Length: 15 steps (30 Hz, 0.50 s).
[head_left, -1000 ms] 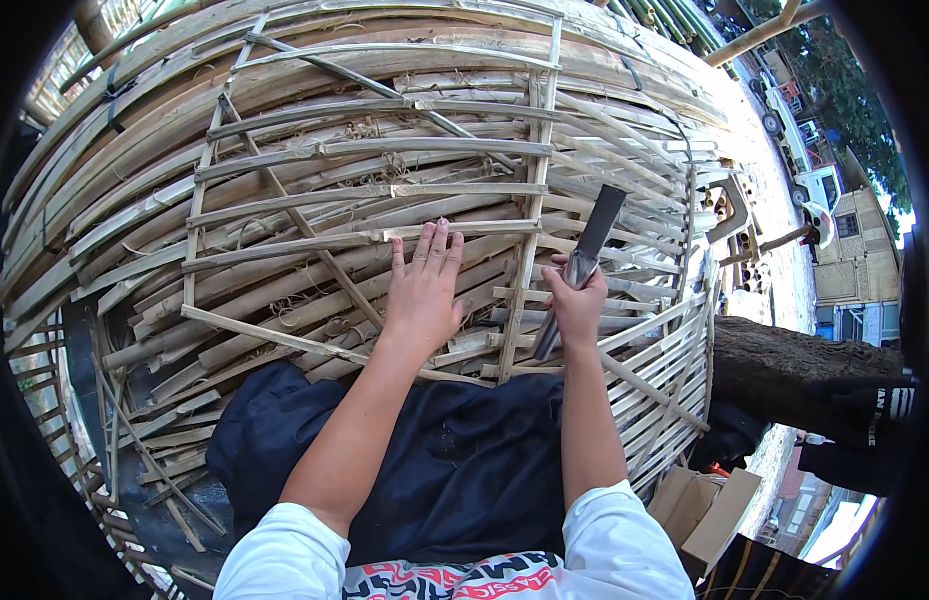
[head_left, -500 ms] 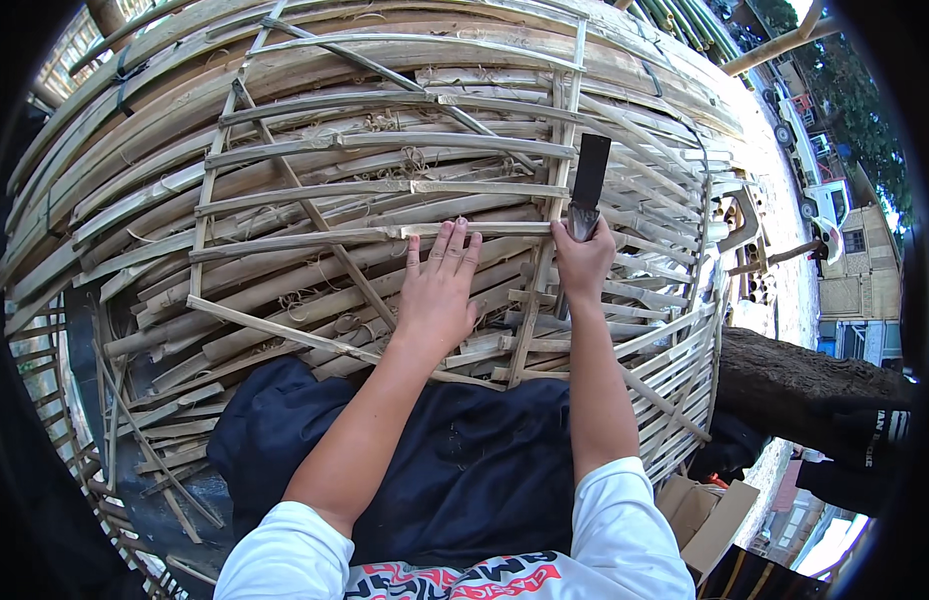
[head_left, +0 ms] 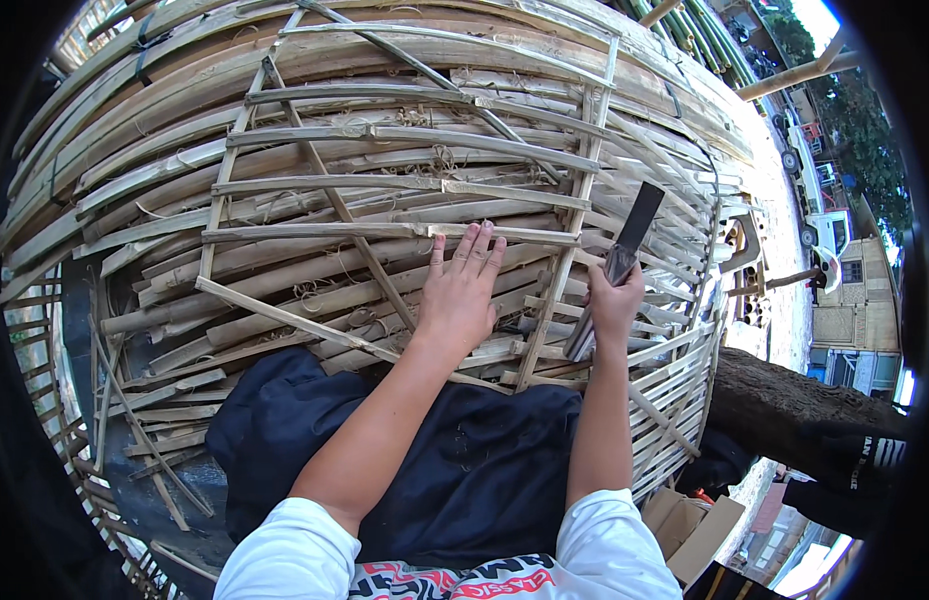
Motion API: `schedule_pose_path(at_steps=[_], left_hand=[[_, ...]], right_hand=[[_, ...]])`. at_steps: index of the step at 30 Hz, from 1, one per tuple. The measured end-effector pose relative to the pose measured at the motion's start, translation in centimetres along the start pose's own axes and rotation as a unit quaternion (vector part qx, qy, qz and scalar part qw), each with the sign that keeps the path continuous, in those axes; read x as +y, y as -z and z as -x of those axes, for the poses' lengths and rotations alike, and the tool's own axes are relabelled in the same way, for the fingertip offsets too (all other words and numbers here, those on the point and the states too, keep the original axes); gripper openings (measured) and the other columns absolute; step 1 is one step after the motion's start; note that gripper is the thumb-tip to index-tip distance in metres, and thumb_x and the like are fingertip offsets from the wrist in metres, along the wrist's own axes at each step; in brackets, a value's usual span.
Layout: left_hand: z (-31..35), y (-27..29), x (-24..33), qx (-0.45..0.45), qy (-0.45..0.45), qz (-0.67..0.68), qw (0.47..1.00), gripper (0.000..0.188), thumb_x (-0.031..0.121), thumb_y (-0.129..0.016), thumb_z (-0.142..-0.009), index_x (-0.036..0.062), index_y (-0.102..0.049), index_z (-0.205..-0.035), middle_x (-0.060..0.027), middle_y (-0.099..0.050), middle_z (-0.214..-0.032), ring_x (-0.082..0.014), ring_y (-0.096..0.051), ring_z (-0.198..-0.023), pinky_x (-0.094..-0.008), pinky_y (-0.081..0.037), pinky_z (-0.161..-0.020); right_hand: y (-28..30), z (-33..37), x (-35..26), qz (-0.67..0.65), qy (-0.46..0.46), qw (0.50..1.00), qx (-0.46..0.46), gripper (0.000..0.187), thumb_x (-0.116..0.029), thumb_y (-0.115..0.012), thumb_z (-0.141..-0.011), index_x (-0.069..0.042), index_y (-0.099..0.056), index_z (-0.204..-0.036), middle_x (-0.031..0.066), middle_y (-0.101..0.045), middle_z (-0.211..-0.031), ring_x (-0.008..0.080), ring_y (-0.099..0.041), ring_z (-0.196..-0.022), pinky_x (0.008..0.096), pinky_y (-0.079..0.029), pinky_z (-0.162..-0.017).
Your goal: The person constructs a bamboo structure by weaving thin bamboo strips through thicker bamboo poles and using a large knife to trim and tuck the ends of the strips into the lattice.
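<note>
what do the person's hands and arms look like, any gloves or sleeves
The left hand and right hand are bare, without gloves. The forearms are uncovered, and no watch or bracelet shows. The sleeves are short and white, belonging to a white shirt with black and red lettering.

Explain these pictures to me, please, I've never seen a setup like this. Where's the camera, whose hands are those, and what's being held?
There's no machine here, just a person using two bare hands. The camera is worn on the person's head, looking down; its fisheye lens bends straight edges near the rim. The right hand grips a dark, flat-bladed tool. The left hand is open, palm down, fingertips at a slat of a pale frame; I can't tell whether they press on it. Under the frame lie many long strips; dark cloth lies nearer the person's body.
</note>
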State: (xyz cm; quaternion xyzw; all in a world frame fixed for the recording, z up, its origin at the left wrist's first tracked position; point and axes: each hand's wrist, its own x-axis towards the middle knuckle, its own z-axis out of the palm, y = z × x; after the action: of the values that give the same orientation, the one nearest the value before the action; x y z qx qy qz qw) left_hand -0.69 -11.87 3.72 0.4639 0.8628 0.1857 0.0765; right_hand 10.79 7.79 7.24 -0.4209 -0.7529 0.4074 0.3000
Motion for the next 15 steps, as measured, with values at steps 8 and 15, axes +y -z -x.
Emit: schedule_pose_path(at_steps=[8, 15], left_hand=[[0.2, 0.0, 0.1, 0.001, 0.002, -0.003, 1.000, 0.090, 0.034, -0.072, -0.081, 0.0117, -0.027, -0.156, -0.0110, -0.020, -0.164, -0.0237, -0.017, -0.152, -0.0526, -0.010, -0.123], [0.1, 0.4, -0.1, -0.005, 0.004, -0.013, 1.000, 0.091, 0.034, -0.071, -0.082, 0.0123, -0.024, -0.157, -0.0109, -0.019, -0.164, -0.0236, -0.016, -0.152, -0.0526, -0.009, -0.123]], right_hand=[[8.3, 13.8, 0.8, -0.141, -0.209, 0.963, -0.091, 0.051, 0.006, -0.054, -0.081, 0.002, -0.041, -0.130, 0.0084, -0.057, -0.084, 0.0144, -0.058, -0.058, 0.0268, -0.051, -0.045], [12.2, 24.0, 0.6, 0.213, -0.146, 0.963, -0.076, 0.069, -0.001, -0.061, -0.072, 0.008, -0.043, -0.138, 0.0173, -0.067, -0.103, 0.0153, -0.064, -0.085, 0.0286, -0.052, -0.077]])
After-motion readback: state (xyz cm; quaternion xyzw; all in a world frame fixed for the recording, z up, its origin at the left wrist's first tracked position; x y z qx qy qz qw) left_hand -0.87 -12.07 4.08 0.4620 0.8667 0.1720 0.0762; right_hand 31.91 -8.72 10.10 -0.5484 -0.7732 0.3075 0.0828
